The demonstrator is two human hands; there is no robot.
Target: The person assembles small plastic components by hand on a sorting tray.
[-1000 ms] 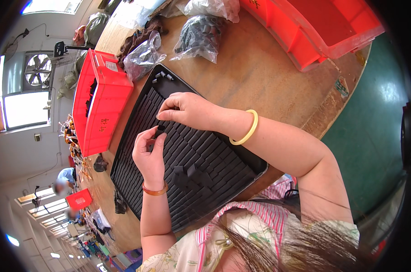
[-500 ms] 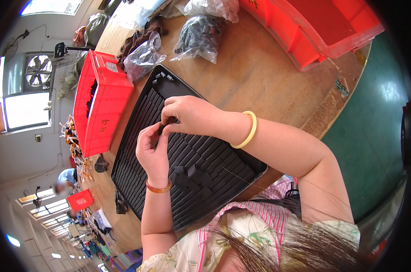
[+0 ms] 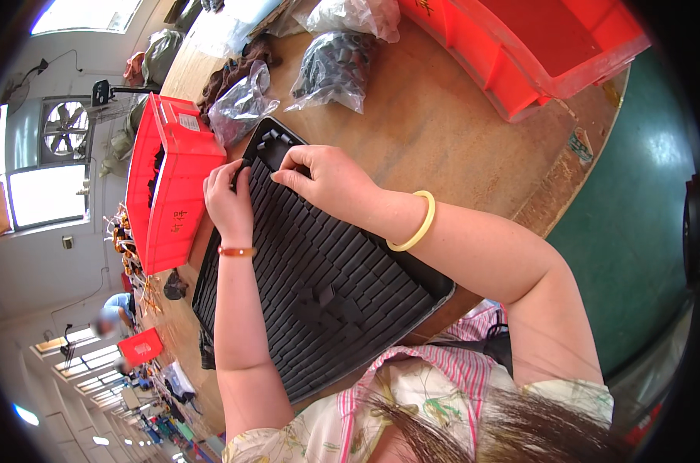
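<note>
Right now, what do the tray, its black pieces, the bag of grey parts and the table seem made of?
Tray: probably black plastic, satin; raised rim, soft sheen.
Black pieces: mostly matte; rubber, foam or plastic, can't tell.
Bag: clear glossy plastic film; wrinkled, transparent, catching glare.
Table: likely wood or board, worn brown; mottled top.

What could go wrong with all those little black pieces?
The small dark piece at the left hand's fingertips might slip, and since that hand is near the edge of the black tray, it could drop outside. The loose black pieces lie jumbled on top of the neat rows, so a bump might make them slide. And the left forearm reaches across the tray, so it could brush rows out of line.
</note>
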